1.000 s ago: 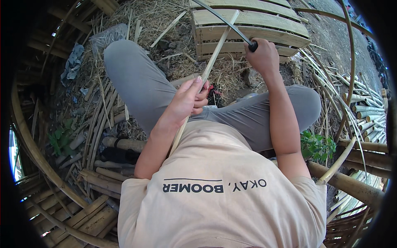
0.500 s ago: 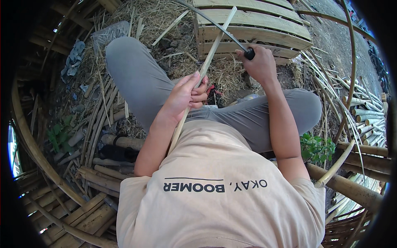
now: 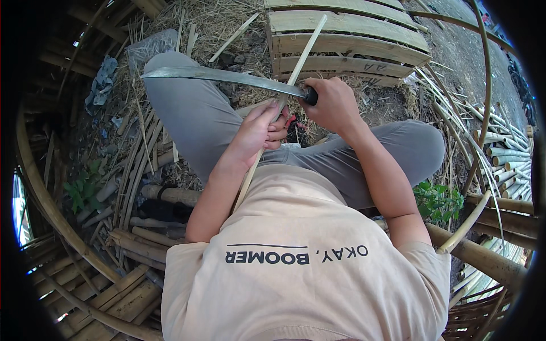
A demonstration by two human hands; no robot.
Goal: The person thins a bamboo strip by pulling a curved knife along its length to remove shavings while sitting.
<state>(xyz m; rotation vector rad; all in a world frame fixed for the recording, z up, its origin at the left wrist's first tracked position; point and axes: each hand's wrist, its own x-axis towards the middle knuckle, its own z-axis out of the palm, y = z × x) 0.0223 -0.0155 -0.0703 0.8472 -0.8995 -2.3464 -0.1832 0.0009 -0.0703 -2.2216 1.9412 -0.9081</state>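
Brace the strip (image 3: 310,42) in the curled left hand (image 3: 256,132) and angle the knife (image 3: 227,76), gripped in the closed right hand (image 3: 335,104), shallowly (clear of the nearby fingertips (image 3: 272,104)).

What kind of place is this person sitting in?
Probably a simple work spot in an open shed or yard: there are stacked poles, dry straw-like scraps and a long knife.

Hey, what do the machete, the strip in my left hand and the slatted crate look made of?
Machete blade: probably steel, given its grey, shiny, streaked surface. Black handle: uniformly dark, perhaps plastic or rubber. Pale strip: likely bare split bamboo, being thin and straight. Slatted crate: apparently unfinished wood; pale, uncoated boards.
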